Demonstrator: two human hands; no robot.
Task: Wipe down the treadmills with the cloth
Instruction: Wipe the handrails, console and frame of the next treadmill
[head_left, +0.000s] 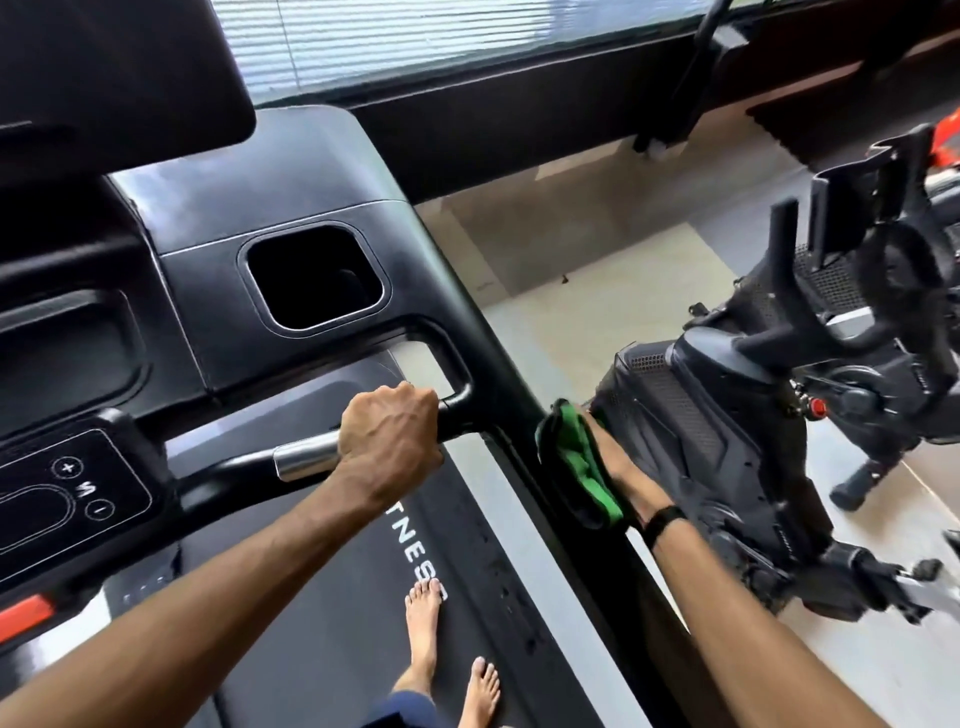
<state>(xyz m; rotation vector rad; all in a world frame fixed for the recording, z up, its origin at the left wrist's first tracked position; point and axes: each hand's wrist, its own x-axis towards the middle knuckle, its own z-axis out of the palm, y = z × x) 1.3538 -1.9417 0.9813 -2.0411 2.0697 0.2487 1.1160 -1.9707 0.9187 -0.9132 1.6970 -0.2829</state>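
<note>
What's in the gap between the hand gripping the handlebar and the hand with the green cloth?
In the head view, between the left hand and the right hand holding the green cloth lies the treadmill's black side rail.

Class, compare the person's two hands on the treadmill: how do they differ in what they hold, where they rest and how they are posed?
1. The left hand is bare and grips the crossbar handle; the right hand holds the green cloth.
2. The left hand is a closed fist in front of the console; the right hand lies flatter, pressing the cloth against the treadmill's right side rail.
3. Only the right wrist wears a dark band.
Both touch the treadmill.
</note>
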